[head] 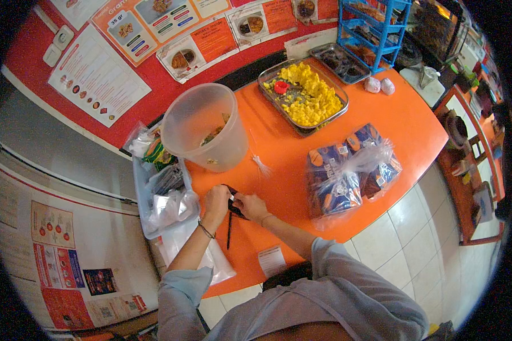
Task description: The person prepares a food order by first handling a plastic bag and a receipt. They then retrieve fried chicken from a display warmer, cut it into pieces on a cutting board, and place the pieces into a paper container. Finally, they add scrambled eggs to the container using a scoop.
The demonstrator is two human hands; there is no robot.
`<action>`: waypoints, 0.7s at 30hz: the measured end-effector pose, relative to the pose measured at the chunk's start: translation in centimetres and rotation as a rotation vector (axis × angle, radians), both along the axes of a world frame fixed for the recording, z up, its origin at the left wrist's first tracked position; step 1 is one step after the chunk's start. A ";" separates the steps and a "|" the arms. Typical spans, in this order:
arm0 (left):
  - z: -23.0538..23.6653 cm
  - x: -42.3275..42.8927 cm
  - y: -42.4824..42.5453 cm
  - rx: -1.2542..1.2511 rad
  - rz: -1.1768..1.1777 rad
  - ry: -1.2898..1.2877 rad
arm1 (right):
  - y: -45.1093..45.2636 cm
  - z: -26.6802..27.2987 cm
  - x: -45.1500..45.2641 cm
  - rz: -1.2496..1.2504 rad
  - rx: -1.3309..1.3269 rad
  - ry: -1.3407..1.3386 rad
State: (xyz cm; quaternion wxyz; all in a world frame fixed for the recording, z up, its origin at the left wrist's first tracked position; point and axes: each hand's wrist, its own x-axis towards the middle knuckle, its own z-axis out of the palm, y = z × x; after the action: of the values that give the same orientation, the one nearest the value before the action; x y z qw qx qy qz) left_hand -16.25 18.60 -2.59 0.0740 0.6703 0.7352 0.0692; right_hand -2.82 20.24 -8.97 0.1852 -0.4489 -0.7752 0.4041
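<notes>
Both hands meet over the orange table, near its front left part. My left hand [217, 206] and my right hand [251, 206] grip a small dark item [237, 211] between them; what it is cannot be told. Just below them a thin black stick or pen [229, 230] lies on the table. Beyond my left hand stands a translucent plastic tub [213, 136] with some green and brown matter inside. A tuft of thin white ties [261, 165] lies to the tub's right.
At left, a plastic bin [143, 213] holds bags; clear plastic sheets [219, 260] lie below it. Wrapped blue packs [335, 179] lie at right. Farther back are a tray of yellow food [311, 96], a dark tray [341, 64], two small wrapped balls [372, 85] and a blue rack [377, 36].
</notes>
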 end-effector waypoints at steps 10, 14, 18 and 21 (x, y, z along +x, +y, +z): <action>-0.4 0.9 0.6 -0.039 0.015 0.228 | 0.1 0.1 0.1 0.020 0.025 0.027; -0.2 0.4 0.6 -0.034 -0.113 0.286 | 0.0 0.1 0.2 0.020 0.024 0.021; -0.5 -0.2 0.9 -0.058 -0.188 0.331 | 0.0 0.0 0.2 0.010 0.012 0.038; -1.3 -0.6 1.5 -0.072 -0.203 0.361 | 0.1 -0.2 0.1 0.015 0.007 0.003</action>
State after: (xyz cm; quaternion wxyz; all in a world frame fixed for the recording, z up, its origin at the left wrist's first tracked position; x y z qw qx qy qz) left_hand -16.82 20.06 -3.91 -0.0286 0.7393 0.6672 -0.0862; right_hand -2.69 20.39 -9.22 0.1851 -0.4418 -0.7796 0.4034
